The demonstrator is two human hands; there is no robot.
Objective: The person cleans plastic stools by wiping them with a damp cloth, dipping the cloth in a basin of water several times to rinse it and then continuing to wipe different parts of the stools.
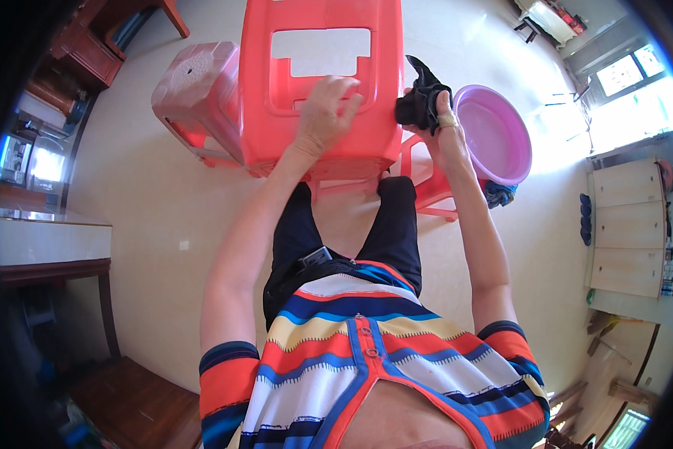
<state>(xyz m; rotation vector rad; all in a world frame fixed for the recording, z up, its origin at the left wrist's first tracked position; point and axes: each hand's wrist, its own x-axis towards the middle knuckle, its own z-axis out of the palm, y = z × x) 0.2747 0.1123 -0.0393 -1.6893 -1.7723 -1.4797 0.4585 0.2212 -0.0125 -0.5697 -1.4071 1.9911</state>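
In front of me stands a red plastic chair point(269, 142) with a large rectangular opening. My left hand point(327, 112) hovers over it, its fingers loosely bent and apart with nothing in them that I can see. Beside the chair's right edge, my right hand point(445, 138) grips a bunched black cloth point(424, 103), one pointed end sticking up. A bandage-like wrap point(447, 120) circles one finger of that hand. Just right of the cloth is a purple plastic basin point(493, 135), resting on a red stool point(432, 191).
A paler red stool point(194, 78) stands left of the chair. Dark blue cloth point(499, 194) hangs below the basin. A white drawer cabinet point(628, 228) lines the right wall; a glass-topped counter point(52, 239) and a brown wooden surface point(138, 404) are at left.
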